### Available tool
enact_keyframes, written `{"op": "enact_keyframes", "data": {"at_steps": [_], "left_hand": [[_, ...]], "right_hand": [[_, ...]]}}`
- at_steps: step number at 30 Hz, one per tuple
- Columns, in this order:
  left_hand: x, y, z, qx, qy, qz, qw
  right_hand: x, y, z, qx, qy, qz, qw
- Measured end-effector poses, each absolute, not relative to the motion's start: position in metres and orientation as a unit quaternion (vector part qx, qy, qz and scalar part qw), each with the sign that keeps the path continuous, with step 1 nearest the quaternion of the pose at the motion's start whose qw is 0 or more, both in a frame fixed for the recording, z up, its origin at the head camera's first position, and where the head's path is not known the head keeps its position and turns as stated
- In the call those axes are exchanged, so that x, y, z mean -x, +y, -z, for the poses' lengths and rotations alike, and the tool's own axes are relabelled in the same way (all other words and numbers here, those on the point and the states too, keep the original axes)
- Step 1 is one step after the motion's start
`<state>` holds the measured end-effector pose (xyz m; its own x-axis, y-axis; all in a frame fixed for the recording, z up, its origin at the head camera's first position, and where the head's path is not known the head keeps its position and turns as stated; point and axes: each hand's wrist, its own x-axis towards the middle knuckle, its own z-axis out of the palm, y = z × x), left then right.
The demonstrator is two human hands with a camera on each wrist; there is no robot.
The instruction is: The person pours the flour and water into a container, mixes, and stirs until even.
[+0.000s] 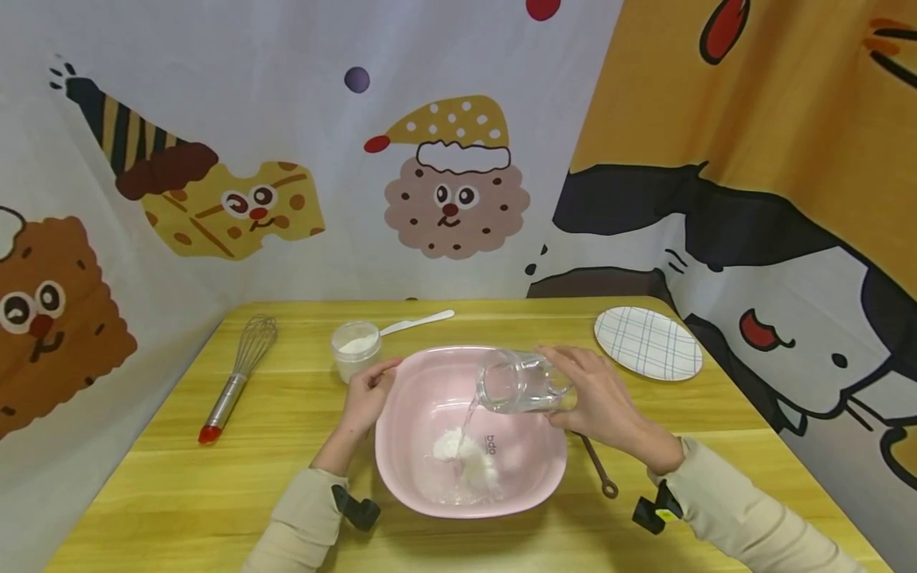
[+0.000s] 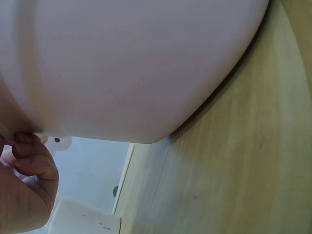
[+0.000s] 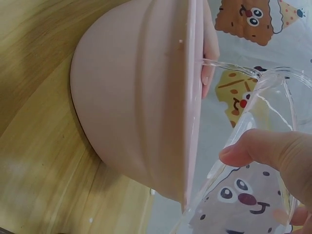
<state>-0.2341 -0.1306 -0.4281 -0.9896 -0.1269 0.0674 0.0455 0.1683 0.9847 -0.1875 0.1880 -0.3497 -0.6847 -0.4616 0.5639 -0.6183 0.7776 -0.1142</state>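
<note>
A pink basin (image 1: 401,477) stands on the wooden table with white powder (image 1: 450,444) and liquid on its bottom. My right hand (image 1: 598,398) grips a clear glass cup (image 1: 519,383), tilted on its side over the basin. A thin stream of clear liquid (image 3: 229,67) runs from its mouth down onto the powder. My left hand (image 1: 367,402) pinches the basin's rim at its left side; in the left wrist view its fingers (image 2: 36,165) are curled at the rim. The basin's outer wall (image 2: 112,73) fills much of that view.
Left of the basin lies a whisk (image 1: 239,374) with a red handle end. Behind it stand a jar (image 1: 356,350) of white powder and a white plastic knife (image 1: 419,321). A checked plate (image 1: 648,342) lies back right. A brown handle (image 1: 598,465) shows beside the basin.
</note>
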Motion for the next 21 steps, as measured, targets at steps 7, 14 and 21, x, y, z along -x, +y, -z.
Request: {"op": "enact_keyframes", "data": {"at_steps": [7, 14, 21], "left_hand": [[0.2341, -0.1296, 0.4280, -0.026, -0.761, 0.644, 0.070], [0.2342, -0.1310, 0.4283, -0.025, -0.760, 0.646, 0.072], [0.2334, -0.1318, 0.4288, -0.024, -0.758, 0.648, 0.070]], "right_hand": [[0.1863, 0.1890, 0.3489, -0.299, -0.906, -0.147, 0.261], [0.1858, 0.1889, 0.3475, -0.301, -0.907, -0.146, 0.257], [0.1864, 0.1896, 0.3479, -0.302, -0.907, -0.150, 0.254]]}}
